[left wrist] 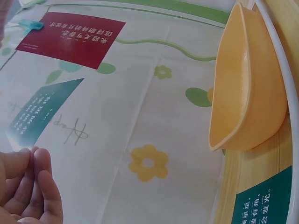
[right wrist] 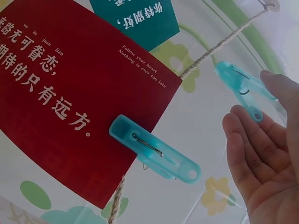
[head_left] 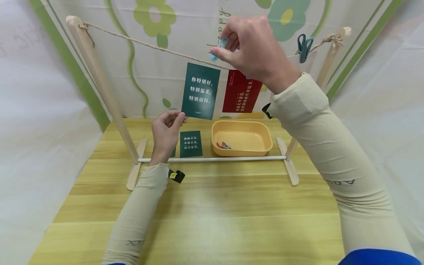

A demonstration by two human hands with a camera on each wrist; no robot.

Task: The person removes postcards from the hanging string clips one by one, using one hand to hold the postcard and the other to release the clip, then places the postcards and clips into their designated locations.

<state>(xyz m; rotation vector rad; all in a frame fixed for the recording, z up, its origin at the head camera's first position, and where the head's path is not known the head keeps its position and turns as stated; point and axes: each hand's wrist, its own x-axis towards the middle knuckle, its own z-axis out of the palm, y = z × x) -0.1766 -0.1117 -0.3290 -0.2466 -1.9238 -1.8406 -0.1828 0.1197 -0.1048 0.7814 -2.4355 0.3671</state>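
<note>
My left hand [head_left: 166,133] pinches the lower left corner of a green card [head_left: 200,91] between thumb and fingers; the card stands upright by the rope [head_left: 145,44]. In the left wrist view the fingertips of that hand [left wrist: 30,191] meet at the edge of the card [left wrist: 43,112]. Above the rope, my right hand [head_left: 253,48] pinches a light blue clothespin [head_left: 219,49], whose handles lie between thumb and fingers of the hand [right wrist: 266,154] in the right wrist view. Another light blue clothespin [right wrist: 154,148] fastens a red card [right wrist: 70,88] to the rope.
A wooden frame [head_left: 99,84] carries the rope, with a dark clothespin [head_left: 304,48] and pale card at its right end. Behind the white bar [head_left: 212,159], a yellow basket [head_left: 241,151] holds small clothespins beside another green card [head_left: 190,144] on the table [head_left: 212,213].
</note>
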